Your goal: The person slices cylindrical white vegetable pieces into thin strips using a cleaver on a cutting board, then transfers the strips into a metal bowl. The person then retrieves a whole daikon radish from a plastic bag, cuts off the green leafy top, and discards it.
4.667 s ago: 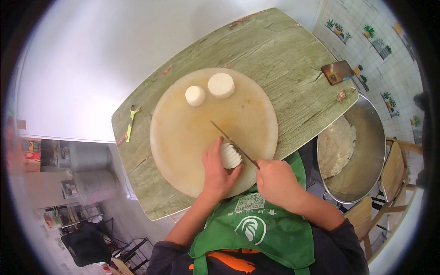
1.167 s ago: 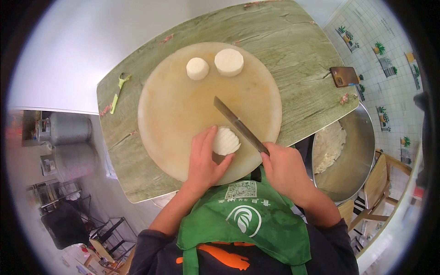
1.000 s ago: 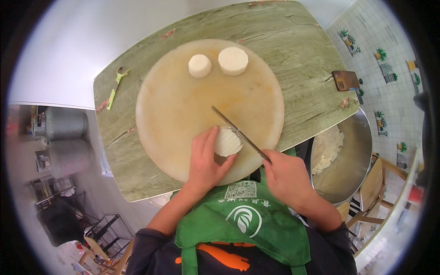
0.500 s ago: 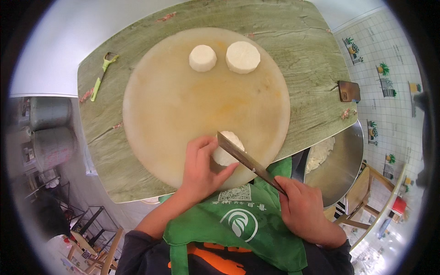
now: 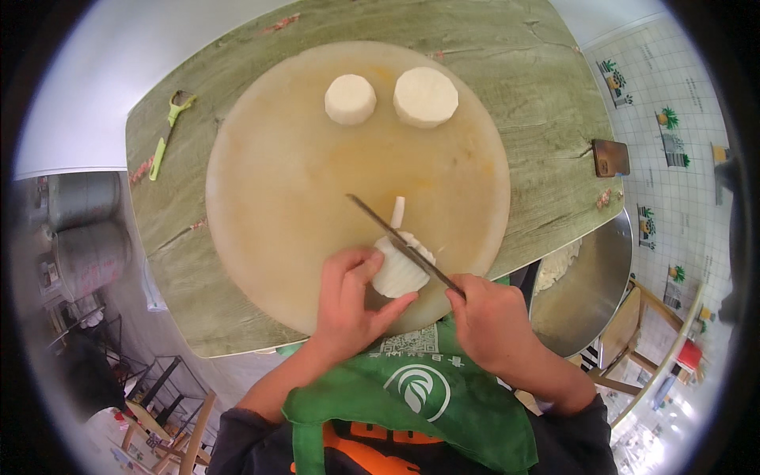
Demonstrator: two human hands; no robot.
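At lower centre, my left hand (image 5: 347, 307) pinches the white chunk (image 5: 396, 275), probably to keep its slices together. My right hand (image 5: 492, 323) clasps the knife (image 5: 406, 248), blade angled across the chunk.

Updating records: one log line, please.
Left hand: holds sliced white vegetable chunk; Right hand: grips narrow metal knife across chunk; Round cream board: two white cylinders

Both hands (image 5: 347, 305) (image 5: 495, 323) curled, forearms (image 5: 289, 374) (image 5: 554, 380) angled inward
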